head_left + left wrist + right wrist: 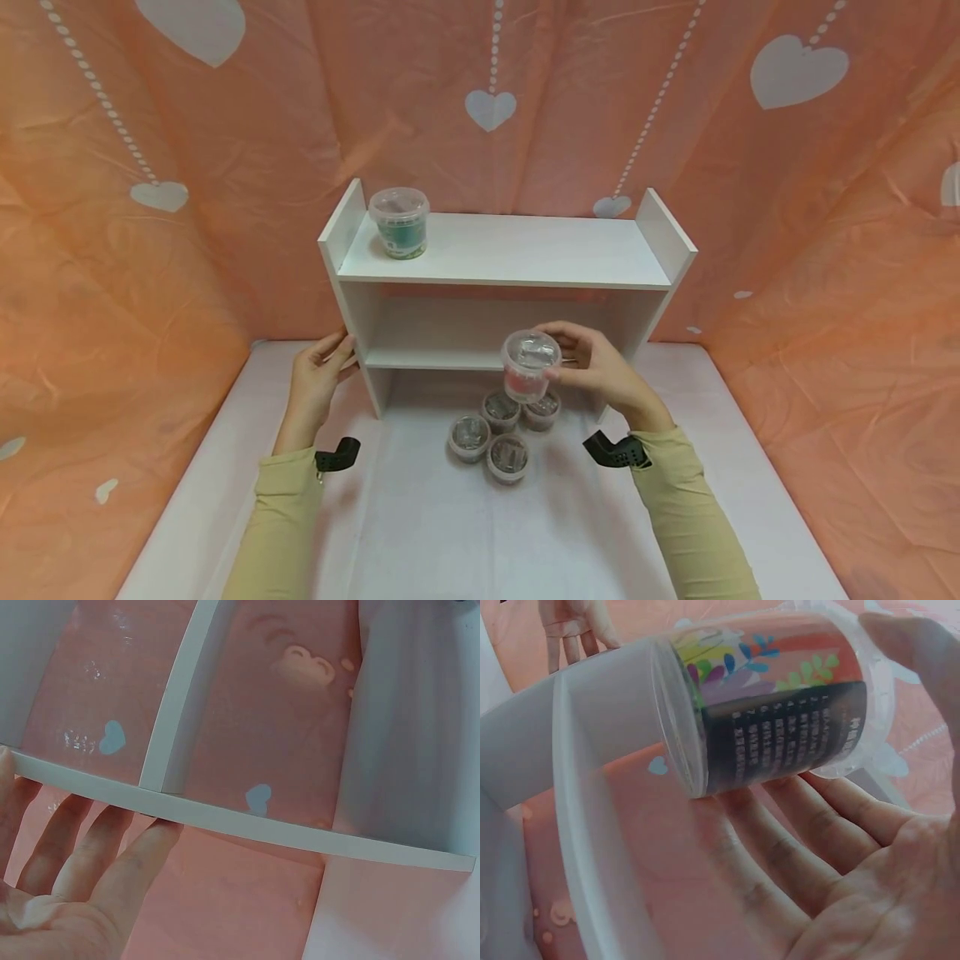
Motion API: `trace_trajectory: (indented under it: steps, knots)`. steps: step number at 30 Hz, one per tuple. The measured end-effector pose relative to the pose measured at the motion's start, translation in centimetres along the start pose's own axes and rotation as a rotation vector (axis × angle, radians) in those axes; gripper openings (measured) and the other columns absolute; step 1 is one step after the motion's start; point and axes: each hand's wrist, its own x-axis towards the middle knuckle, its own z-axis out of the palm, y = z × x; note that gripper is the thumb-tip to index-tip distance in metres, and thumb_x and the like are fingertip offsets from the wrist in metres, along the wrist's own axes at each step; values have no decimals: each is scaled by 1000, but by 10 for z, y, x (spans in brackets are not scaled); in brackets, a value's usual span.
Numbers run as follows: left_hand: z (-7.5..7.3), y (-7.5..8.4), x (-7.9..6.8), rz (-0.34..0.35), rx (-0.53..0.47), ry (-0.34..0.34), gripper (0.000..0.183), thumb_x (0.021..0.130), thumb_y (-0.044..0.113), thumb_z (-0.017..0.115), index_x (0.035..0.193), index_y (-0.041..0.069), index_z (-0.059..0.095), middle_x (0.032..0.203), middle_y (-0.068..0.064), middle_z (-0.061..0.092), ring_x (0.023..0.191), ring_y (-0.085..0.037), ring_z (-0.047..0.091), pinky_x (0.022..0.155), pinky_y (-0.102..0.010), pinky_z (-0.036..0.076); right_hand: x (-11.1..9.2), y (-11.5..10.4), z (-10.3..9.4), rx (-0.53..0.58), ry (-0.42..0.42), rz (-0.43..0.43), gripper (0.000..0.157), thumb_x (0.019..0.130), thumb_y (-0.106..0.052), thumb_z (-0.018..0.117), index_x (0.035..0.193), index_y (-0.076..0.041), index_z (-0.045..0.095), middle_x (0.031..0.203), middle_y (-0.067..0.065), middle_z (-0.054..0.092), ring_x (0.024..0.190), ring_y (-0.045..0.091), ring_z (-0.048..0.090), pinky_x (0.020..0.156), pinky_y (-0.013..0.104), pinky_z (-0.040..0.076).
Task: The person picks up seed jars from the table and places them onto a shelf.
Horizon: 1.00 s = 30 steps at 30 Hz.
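Observation:
My right hand (pixel 600 371) holds a small clear plastic tub (pixel 525 379) in front of the shelf, thumb on one side and fingers on the other. Seen from the right wrist, the tub (pixel 772 697) is tipped sideways, showing a colourful label with a dark text panel and a clear lid. The left hand (pixel 315 379) rests its fairly straight fingers against the outer left side panel of the white shelf (pixel 502 250). In the left wrist view, those fingers (pixel 112 855) lie along the panel's edge. A tub with green contents (pixel 401 229) stands on the top board's left end.
Several lidded tubs (pixel 507 458) cluster on the white table (pixel 420 533) below and in front of the shelf's lower board (pixel 442 333). An orange cloth with white hearts (pixel 270 158) hangs behind and at both sides.

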Motion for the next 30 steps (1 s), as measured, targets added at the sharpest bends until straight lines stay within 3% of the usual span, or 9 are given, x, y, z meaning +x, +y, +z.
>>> trace_trajectory:
  steps: [8,15,30]
  knots:
    - [0,1,0,-4,6,0,51,96,18,60,136,-10,45,141,-25,42,100,-5,61,84,-30,54,5,-8,-1,-10,-12,-47,54,87,-7,71,132,9,46,116,12,61,105,25,61,87,35,54]
    - [-1,1,-1,-15,14,0,52,95,20,61,136,-8,46,141,-23,42,100,-6,61,88,-38,51,11,-20,-1,-23,-2,-65,53,86,-9,72,130,10,47,112,10,63,102,24,62,86,33,54]
    - [-1,3,-2,-11,15,-15,51,96,20,60,137,-8,45,142,-24,41,102,-6,61,88,-36,51,19,-40,-5,-37,3,-85,55,86,-16,73,129,7,49,111,11,63,101,25,61,83,33,54]
